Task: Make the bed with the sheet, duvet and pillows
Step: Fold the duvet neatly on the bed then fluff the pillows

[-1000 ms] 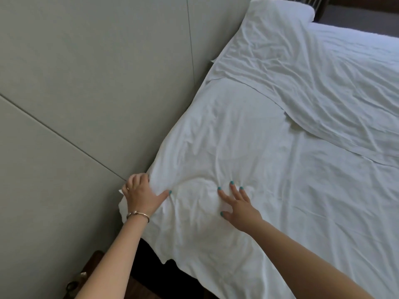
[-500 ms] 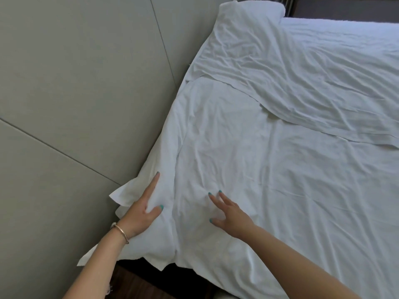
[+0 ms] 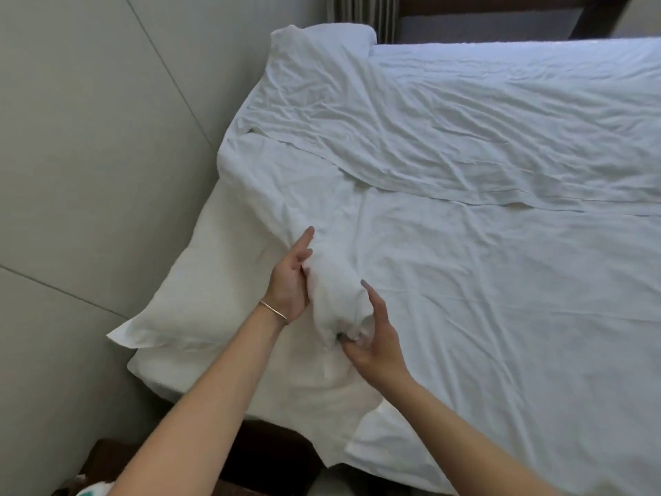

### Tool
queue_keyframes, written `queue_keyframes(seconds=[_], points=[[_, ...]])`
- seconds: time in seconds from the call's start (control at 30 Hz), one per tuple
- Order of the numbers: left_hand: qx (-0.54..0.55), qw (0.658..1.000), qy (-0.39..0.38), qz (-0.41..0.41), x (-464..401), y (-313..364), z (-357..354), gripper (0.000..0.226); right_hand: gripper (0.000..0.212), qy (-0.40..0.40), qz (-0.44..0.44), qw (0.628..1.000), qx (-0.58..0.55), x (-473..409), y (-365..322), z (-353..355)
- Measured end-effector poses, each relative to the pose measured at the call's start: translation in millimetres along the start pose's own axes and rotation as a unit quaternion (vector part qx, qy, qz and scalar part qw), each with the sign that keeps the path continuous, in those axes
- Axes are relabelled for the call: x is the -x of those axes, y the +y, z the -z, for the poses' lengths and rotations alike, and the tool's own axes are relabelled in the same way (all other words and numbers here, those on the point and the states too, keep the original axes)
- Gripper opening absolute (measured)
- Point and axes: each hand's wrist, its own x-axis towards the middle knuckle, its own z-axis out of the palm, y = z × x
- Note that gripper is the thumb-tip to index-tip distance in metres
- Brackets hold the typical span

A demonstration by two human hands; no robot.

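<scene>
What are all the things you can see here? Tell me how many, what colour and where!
pillow: one, white, on the bed's near left corner, beside the wall
bunched sheet: one, white, gathered into a lump between the hands
top cover: one, white and wrinkled, across the far half of the bed
far pillow: one, white, at the far left corner, partly under the cover
wall: one, pale grey panels, left of the bed
curtain: one, dark, top middle
bracelet: one, thin and gold, on the left wrist
left hand: one, flat against the lump's left side
right hand: one, gripping the lump's near end
</scene>
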Motion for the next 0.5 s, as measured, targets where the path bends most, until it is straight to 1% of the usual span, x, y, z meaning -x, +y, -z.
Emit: queue_keyframes(seconds=[0.03,0.07,0.1,0.13,0.17,0.2,0.23,0.27,0.3,0.37,0.43,0.5], points=[[-0.059,0.998,-0.02,-0.016,-13,-1,-7,0.057,0.09,0.014,0.007,0.999,0.033,-8,-1,18],[-0.153,0.987,-0.033,-0.028,-25,-4,-7,0.068,0.083,0.015,0.019,0.998,0.064,-17,-4,37],[-0.312,0.949,-0.022,-0.04,-35,-5,-7,0.076,0.077,0.007,0.029,0.995,0.095,-28,-9,55],[-0.475,0.879,-0.01,-0.04,-40,-6,-9,0.083,0.071,-0.006,0.036,0.992,0.124,-39,-15,73],[-0.602,0.796,-0.003,-0.062,-43,-5,-13,0.089,0.068,-0.023,0.037,0.988,0.149,-52,-20,88],[-0.68,0.725,-0.002,-0.107,-43,-2,-18,0.093,0.065,-0.049,0.035,0.984,0.167,-63,-27,102],[-0.713,0.682,0.007,-0.163,-46,0,-24,0.093,0.063,-0.075,0.028,0.98,0.182,-73,-34,113],[-0.714,0.664,0.024,-0.222,-52,2,-28,0.091,0.061,-0.094,0.018,0.976,0.198,-82,-42,121],[-0.701,0.657,0.046,-0.274,-62,2,-32,0.088,0.06,-0.103,0.01,0.972,0.211,-90,-48,128],[-0.681,0.641,0.074,-0.346,-81,0,-42,0.082,0.057,-0.101,-0.006,0.971,0.218,-101,-53,139],[-0.685,0.61,0.089,-0.388,-93,-3,-51,0.076,0.055,-0.098,-0.037,0.972,0.209,-108,-50,146],[-0.666,0.579,0.105,-0.459,-102,-11,-54,0.069,0.049,-0.117,-0.078,0.97,0.198,-116,-47,149]])
